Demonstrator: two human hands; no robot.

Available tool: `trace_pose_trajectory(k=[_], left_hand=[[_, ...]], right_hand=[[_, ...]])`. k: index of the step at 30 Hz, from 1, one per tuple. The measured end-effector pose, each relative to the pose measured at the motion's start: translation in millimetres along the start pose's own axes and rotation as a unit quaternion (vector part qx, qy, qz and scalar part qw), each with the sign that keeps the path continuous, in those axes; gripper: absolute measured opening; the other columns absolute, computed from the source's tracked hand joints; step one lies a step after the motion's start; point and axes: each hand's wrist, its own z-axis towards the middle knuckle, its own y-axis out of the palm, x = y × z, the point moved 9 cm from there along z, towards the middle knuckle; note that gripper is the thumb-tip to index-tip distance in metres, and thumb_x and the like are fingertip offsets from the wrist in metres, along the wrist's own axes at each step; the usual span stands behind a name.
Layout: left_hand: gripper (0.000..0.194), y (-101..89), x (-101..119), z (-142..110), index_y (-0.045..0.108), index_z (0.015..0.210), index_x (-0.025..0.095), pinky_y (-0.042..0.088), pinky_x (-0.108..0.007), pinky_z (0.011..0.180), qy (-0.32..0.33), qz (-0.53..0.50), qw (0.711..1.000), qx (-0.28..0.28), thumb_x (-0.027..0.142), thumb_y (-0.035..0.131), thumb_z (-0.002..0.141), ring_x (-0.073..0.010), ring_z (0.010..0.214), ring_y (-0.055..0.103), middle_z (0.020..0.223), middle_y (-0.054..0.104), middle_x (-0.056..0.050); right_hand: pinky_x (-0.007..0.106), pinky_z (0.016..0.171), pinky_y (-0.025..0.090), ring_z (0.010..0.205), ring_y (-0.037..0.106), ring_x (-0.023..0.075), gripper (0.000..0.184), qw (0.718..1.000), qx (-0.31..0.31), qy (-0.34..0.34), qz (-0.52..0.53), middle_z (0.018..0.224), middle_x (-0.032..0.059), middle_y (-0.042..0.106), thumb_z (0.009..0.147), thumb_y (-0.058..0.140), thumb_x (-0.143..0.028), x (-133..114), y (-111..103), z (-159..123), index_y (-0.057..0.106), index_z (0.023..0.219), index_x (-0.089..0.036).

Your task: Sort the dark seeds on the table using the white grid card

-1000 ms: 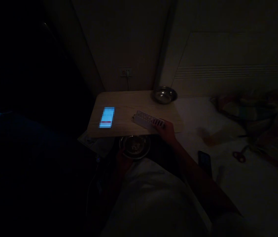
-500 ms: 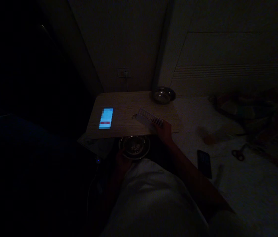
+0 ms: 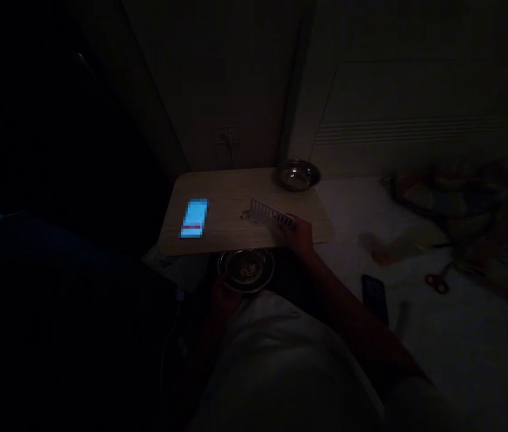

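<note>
In dim light, my right hand (image 3: pixel 299 234) is closed around one end of a pale, flat strip with a row of dark slots (image 3: pixel 269 213); its exact kind is unclear. The strip is tilted over the small wooden table (image 3: pixel 222 186). Beside its far end lie small dark crumbs (image 3: pixel 245 214) on the wood. My left hand (image 3: pixel 227 294) grips the left rim of a round metal bowl (image 3: pixel 249 285), just below the table's front edge. Some pale and dark bits lie in that bowl.
A second metal bowl (image 3: pixel 298 175) stands at the table's back right corner. A lit phone (image 3: pixel 194 218) lies on the left. On the white bedding (image 3: pixel 339 282) are a dark phone (image 3: pixel 374 297) and red-handled scissors (image 3: pixel 437 282). A plugged cable (image 3: pixel 231 147) hangs behind.
My right hand has tipped the slotted strip more upright and shifted it slightly, so more of the crumbs show. The left hand still holds the bowl in about the same place.
</note>
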Motion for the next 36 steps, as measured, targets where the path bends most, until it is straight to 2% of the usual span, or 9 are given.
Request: trace_pose_trajectory(k=[2,6,12,18,23,27,36], left_hand=[[0.021,2.6,-3.0,-0.8,0.066,0.091,0.014,0.043,-0.041,0.093,-0.019,0.001,1.0,-0.005,0.021,0.054,0.075,-0.0242,0.099,0.062,0.09,0.07,-0.009],[0.02,3.4,-1.7,-3.5,0.065,0.091,0.015,0.044,-0.039,0.092,-0.017,0.007,1.0,0.007,0.02,0.054,0.075,-0.0221,0.095,0.064,0.088,0.071,-0.007],[0.021,12.5,-1.9,-3.1,0.066,0.091,0.017,0.043,-0.041,0.094,-0.016,-0.002,1.0,-0.027,0.02,0.054,0.074,-0.0248,0.101,0.061,0.089,0.071,-0.007],[0.025,10.7,0.2,-6.2,0.066,0.096,0.019,0.042,-0.041,0.095,0.0,-0.005,1.0,-0.021,0.017,0.055,0.073,-0.0245,0.106,0.059,0.089,0.071,-0.005],[0.025,12.4,-3.8,-7.0,0.066,0.096,0.014,0.043,-0.042,0.094,-0.028,-0.008,0.999,-0.024,0.019,0.054,0.074,-0.0257,0.102,0.06,0.092,0.07,-0.01],[0.025,14.0,-4.8,-4.5,0.066,0.096,0.014,0.042,-0.04,0.094,-0.035,-0.024,0.999,-0.035,0.02,0.052,0.076,-0.0245,0.101,0.061,0.094,0.07,-0.009],[0.025,9.9,-3.2,-2.5,0.066,0.097,0.014,0.041,-0.042,0.095,-0.024,-0.02,0.999,-0.037,0.019,0.053,0.076,-0.0252,0.102,0.061,0.094,0.07,-0.009]], right_hand=[[0.028,0.067,0.047,0.074,0.064,0.0195,0.026,1.0,-0.005,-0.001,0.002,0.085,0.0055,0.071,0.077,0.056,-0.034,2.0,1.6,-0.9,0.069,0.093,-0.017],[0.028,0.068,0.047,0.076,0.064,0.02,0.026,1.0,0.016,-0.002,0.02,0.087,0.006,0.071,0.077,0.057,-0.033,3.7,-1.9,-1.8,0.068,0.095,-0.017],[0.027,0.067,0.046,0.073,0.064,0.0194,0.026,1.0,-0.014,0.005,0.017,0.083,0.0059,0.071,0.076,0.059,-0.034,0.8,2.8,-2.8,0.07,0.091,-0.016],[0.028,0.065,0.047,0.07,0.063,0.018,0.026,0.998,0.006,-0.001,0.06,0.081,0.0042,0.07,0.076,0.06,-0.038,1.5,-8.1,-3.6,0.069,0.089,-0.017],[0.027,0.061,0.047,0.066,0.062,0.0178,0.029,0.998,-0.036,0.018,0.056,0.078,0.0045,0.07,0.074,0.062,-0.04,8.4,-14.8,-8.6,0.07,0.089,-0.016],[0.026,0.058,0.045,0.064,0.061,0.0172,0.029,0.997,-0.057,0.023,0.047,0.076,0.0043,0.07,0.072,0.063,-0.039,12.4,-18.5,-13.1,0.07,0.087,-0.015],[0.027,0.06,0.045,0.065,0.061,0.0177,0.029,0.998,-0.049,0.027,0.037,0.076,0.0045,0.069,0.073,0.062,-0.04,13.4,-17.1,-13.1,0.07,0.087,-0.015]])
